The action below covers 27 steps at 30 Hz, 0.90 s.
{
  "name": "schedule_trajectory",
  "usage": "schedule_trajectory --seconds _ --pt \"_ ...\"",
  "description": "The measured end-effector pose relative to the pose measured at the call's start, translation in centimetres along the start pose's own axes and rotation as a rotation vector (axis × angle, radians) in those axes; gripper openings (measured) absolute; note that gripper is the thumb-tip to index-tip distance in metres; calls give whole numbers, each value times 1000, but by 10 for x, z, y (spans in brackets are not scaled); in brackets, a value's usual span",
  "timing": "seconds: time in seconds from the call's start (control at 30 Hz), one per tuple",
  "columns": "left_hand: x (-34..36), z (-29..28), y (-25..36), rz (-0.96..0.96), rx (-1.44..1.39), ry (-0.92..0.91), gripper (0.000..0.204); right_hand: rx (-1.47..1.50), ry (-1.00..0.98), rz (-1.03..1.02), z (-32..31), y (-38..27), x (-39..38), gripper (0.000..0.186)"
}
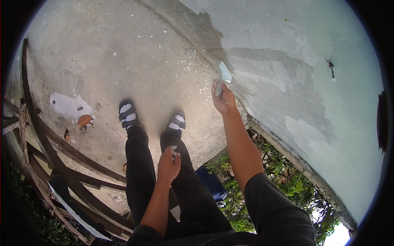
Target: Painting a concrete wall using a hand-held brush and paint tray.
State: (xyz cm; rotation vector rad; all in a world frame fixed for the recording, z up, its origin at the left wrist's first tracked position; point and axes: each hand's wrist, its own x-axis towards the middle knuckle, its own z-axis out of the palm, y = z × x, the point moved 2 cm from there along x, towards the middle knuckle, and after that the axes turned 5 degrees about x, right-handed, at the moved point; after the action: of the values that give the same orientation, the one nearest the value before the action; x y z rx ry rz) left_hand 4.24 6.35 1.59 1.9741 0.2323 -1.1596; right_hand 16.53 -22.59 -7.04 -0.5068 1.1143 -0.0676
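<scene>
by wall [283, 90], scraper [224, 73] in r. hand [223, 100]

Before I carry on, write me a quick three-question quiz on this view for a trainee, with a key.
1. Which hand holds the scraper?
2. True or false: in the picture, the leaf lies to the left of both sandals.
3. Fill in the blank: the socks worn under the sandals are ____ in colour.

Key:
1. The right hand.
2. True.
3. White.
</scene>
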Motion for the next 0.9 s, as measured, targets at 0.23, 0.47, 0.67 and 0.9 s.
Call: schedule_trajectory --seconds 0.23,0.47,0.67,0.9 --pt "-41 -53 21 7 -64 80 26 -90 -21 -144 57 -67 -161 28" --pt "-70 -110 28 67 45 264 27 -59 -183 -278 102 -81 -268 23" --pt "-84 -126 48 77 12 199 25 -120 -188 -403 117 -59 -206 24" --pt "-87 -132 33 42 57 192 25 -136 -217 -344 123 -25 -111 23"
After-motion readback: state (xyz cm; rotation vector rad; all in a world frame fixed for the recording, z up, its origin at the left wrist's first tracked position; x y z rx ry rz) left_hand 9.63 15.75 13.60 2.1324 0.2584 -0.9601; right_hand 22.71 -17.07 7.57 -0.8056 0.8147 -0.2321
